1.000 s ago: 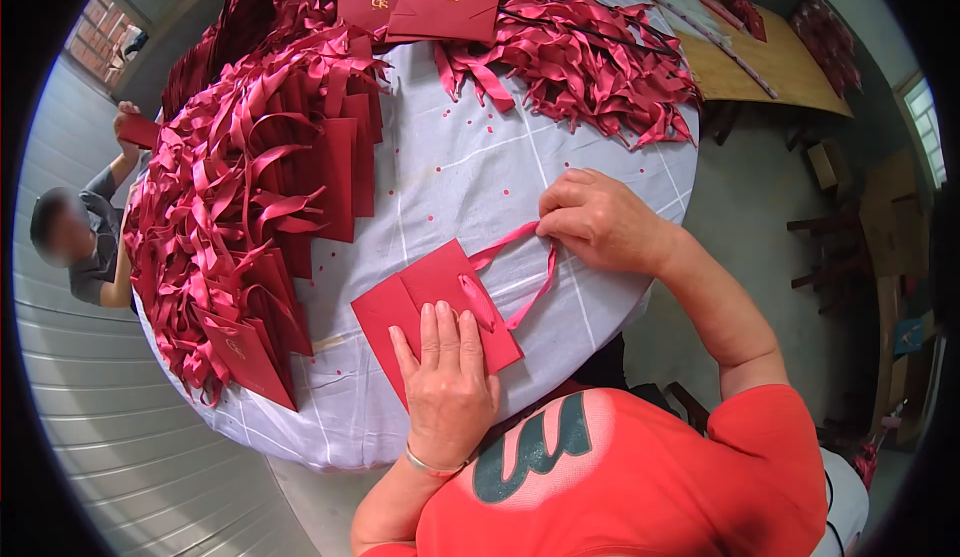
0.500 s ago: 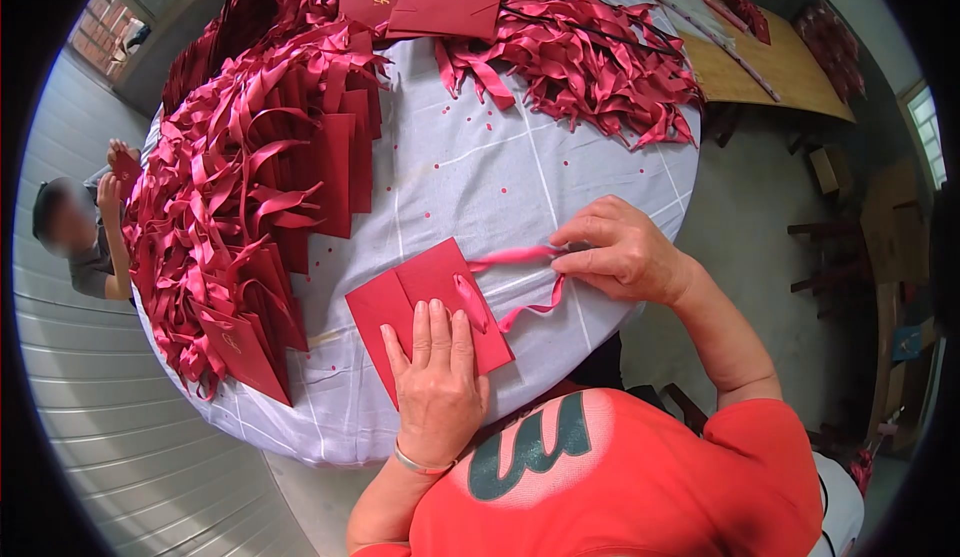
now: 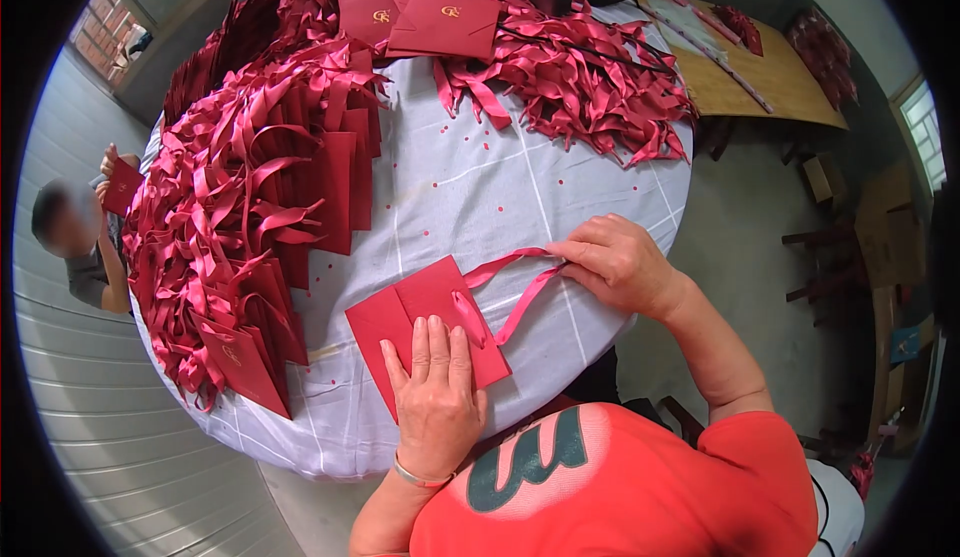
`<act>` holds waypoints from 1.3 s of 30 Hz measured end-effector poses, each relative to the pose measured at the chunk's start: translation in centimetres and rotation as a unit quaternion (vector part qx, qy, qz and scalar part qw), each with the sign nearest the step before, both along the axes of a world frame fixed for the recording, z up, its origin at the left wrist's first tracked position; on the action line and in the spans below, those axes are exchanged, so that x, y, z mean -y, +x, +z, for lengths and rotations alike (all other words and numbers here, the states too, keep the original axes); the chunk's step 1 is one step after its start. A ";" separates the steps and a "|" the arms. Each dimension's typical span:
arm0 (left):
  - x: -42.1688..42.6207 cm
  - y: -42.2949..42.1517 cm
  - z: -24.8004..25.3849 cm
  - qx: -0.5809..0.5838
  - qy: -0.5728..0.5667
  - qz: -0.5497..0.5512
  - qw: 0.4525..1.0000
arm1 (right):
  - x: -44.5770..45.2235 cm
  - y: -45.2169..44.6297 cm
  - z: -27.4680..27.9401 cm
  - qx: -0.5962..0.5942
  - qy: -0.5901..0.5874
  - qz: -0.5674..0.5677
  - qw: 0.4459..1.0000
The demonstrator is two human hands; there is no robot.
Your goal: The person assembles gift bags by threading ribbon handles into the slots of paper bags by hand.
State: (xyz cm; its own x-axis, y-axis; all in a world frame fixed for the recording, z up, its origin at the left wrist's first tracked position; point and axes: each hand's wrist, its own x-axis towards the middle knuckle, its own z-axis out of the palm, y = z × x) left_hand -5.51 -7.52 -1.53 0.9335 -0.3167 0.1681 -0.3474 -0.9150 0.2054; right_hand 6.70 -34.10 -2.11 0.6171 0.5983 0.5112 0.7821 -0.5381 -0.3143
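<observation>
A red paper envelope (image 3: 425, 289), with a fold line across it, lies flat on the cloth in front of me. My left hand (image 3: 436, 387) rests on its lower part, palm down and fingers stretched out. From the envelope's right edge runs a pink-red ribbon (image 3: 526, 300) in two strands, and a short loop of it crosses the envelope face. My right hand (image 3: 622, 262) pinches the far end of the ribbon between thumb and fingers, drawing both strands out to the right.
Ribboned red envelopes (image 3: 335, 192) stand packed along the table's left side. Several flat envelopes with gold print (image 3: 445, 25) lie at the back, beside a ribbon heap (image 3: 600, 87). Red dots are scattered on the white tablecloth (image 3: 465, 192). Another person (image 3: 92, 242) holds a red envelope at far left.
The ribbon's lower strand has gone from slack and wavy to nearly straight. My right hand still pinches its end, and my left hand stays on the envelope. The view has tilted slightly.
</observation>
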 end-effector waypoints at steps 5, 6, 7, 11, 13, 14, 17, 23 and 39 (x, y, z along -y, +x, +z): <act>0.1 0.0 -0.1 0.002 -0.002 0.008 1.000 | -1.2 -0.5 0.0 -0.015 -0.034 -0.040 0.998; 0.1 0.0 -0.2 0.005 -0.002 0.008 1.000 | -1.3 -0.6 -0.2 -0.001 -0.060 -0.054 0.997; 0.1 0.0 -0.2 0.010 -0.002 0.007 1.000 | -1.4 -0.6 -0.4 0.015 -0.086 -0.067 0.994; 0.1 0.1 -0.6 0.020 0.005 0.007 1.000 | -1.3 -0.2 -0.9 0.075 -0.093 -0.070 0.990; 0.1 0.0 -0.5 0.017 0.005 0.010 1.000 | -0.9 -0.6 -0.7 0.054 -0.085 -0.059 0.993; 0.1 0.0 -0.4 0.018 0.005 0.009 1.000 | -0.7 -0.7 -0.3 0.055 -0.084 -0.060 0.993; 0.1 0.0 -0.3 0.021 -0.002 0.012 1.000 | -0.5 -0.8 0.7 0.028 -0.009 -0.025 0.999; 0.2 0.0 -0.4 0.025 0.005 0.013 1.000 | -2.2 -0.6 -0.5 0.073 -0.040 -0.073 0.994; 0.9 -0.1 -0.1 -0.004 0.034 0.028 0.999 | -1.0 -0.7 -0.6 0.097 -0.081 -0.083 0.989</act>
